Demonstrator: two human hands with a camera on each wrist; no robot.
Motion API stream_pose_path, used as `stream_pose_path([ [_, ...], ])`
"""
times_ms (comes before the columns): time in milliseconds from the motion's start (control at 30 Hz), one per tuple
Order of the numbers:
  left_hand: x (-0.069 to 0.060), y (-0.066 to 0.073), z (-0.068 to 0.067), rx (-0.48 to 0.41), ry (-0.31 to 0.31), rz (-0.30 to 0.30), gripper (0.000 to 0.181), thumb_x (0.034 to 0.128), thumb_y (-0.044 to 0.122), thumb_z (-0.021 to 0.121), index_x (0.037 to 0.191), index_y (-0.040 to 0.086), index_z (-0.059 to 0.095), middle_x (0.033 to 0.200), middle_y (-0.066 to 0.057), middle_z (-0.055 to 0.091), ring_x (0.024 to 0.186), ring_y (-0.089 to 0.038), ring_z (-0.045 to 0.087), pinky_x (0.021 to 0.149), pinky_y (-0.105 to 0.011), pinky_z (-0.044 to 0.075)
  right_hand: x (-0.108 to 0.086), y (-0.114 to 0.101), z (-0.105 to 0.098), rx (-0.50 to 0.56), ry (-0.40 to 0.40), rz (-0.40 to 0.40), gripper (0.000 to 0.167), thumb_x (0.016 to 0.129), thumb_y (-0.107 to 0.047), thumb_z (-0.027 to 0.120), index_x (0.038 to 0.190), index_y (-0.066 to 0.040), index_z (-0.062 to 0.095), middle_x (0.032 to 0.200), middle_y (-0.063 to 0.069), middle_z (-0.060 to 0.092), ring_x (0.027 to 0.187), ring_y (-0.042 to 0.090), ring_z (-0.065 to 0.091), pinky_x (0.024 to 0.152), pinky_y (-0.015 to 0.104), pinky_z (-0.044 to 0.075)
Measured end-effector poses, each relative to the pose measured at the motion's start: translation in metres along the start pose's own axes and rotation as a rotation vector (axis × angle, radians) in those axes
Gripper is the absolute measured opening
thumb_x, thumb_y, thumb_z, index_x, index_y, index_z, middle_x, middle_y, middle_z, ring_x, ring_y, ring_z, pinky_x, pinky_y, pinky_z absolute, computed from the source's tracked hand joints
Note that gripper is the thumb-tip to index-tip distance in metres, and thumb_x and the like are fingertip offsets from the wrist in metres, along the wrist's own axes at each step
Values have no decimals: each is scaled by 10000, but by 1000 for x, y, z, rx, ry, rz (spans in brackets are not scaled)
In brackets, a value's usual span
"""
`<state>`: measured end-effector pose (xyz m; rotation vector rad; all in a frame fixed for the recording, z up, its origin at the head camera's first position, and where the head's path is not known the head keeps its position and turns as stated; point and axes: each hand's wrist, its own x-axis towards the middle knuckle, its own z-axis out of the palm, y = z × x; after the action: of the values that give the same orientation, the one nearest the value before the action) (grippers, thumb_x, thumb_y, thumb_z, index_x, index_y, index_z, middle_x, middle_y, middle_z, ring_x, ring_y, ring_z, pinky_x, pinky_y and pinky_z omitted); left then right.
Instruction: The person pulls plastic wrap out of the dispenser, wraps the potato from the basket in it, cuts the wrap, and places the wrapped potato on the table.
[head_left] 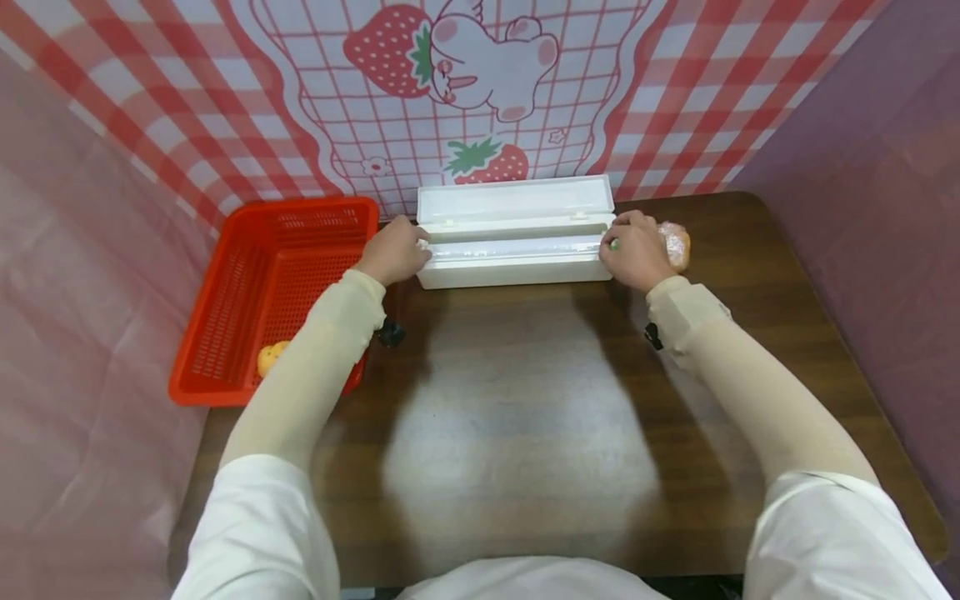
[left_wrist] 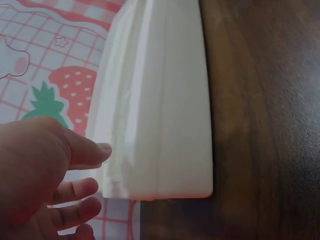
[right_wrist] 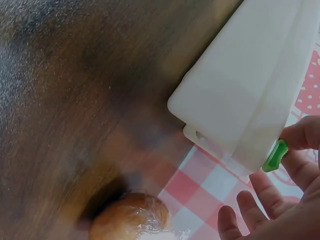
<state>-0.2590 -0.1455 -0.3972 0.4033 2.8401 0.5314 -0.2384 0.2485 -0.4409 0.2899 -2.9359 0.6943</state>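
Note:
A white cling film box (head_left: 517,273) stands at the table's far edge with its lid (head_left: 517,198) raised. Clear cling film (head_left: 517,247) stretches along its opening. At the box's left end, my left hand (head_left: 393,250) brings thumb and index finger together on the film's edge; the other fingers curl loosely in the left wrist view. My right hand (head_left: 636,252) pinches a small green slider (right_wrist: 275,156) at the right end between thumb and index finger. Just right of that hand lies a film-wrapped bread roll (head_left: 675,246), glossy and brown.
A red plastic basket (head_left: 197,354) stands left of the box, with a yellow-orange item (head_left: 270,357) in it, partly hidden by my left forearm. Behind the box hangs a red-checked cloth (head_left: 712,92). The brown wooden table (head_left: 525,417) extends toward my body.

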Motion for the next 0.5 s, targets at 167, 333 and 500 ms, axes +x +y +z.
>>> stream_pose_path([
  [167,2,-2,8,87,14,37,335,978,186,611,1280,64,693,1224,-175,553,1063,-296,575,842,-467,528,2,0,5,12,20,27,264,946,-139,532,952,66,698,1260,280,524,1154,485,452,939,630,362],
  [333,5,-5,15,127,75,65,256,1003,175,535,1095,64,748,1023,-136,572,905,-288,573,712,-452,516,4,2,7,27,44,35,276,984,-132,521,986,103,665,1227,302,521,1138,495,459,946,625,364],
  [500,8,-9,19,128,136,82,257,1016,192,523,1089,68,737,963,-123,586,838,-298,589,690,-459,519,7,2,4,68,26,54,262,1020,-131,510,1049,89,650,1221,293,515,1161,480,440,984,599,341],
])
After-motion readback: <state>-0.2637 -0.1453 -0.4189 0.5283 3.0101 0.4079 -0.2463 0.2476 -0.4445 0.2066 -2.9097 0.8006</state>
